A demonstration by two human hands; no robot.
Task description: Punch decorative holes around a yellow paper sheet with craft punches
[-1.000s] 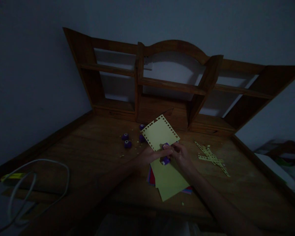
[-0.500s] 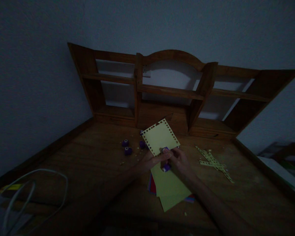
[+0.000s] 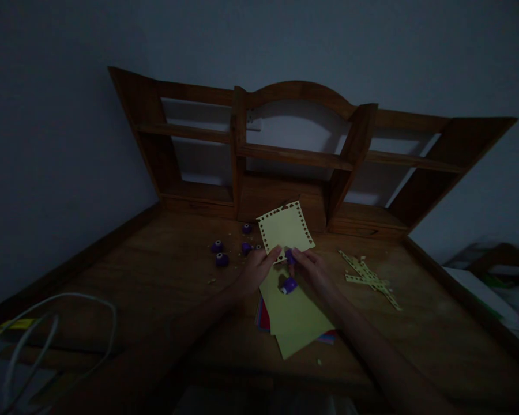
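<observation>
My left hand (image 3: pixel 254 273) pinches the near edge of a pale yellow paper square (image 3: pixel 285 227) between thumb and fingers. Small shapes, some of them hearts, are punched out along its borders. In my right hand (image 3: pixel 313 270) is a small purple craft punch (image 3: pixel 290 256), set at the paper's near edge. Below the hands, a second purple punch (image 3: pixel 289 285) lies on yellow sheets (image 3: pixel 300 320), which rest over a stack of coloured paper (image 3: pixel 263 318). Several more purple punches (image 3: pixel 222 260) stand on the desk left of the paper.
Punched yellow strips (image 3: pixel 369 279) lie crossed at the right of the wooden desk (image 3: pixel 164 276), and paper bits are scattered about. A wooden shelf unit (image 3: pixel 294 155) stands along the back. A white cable (image 3: pixel 112 323) loops at the lower left.
My left thumb has come off the punch and now presses on the paper's edge. The paper has turned slightly counterclockwise. My right hand still has the punch, and the whole view has shifted slightly.
</observation>
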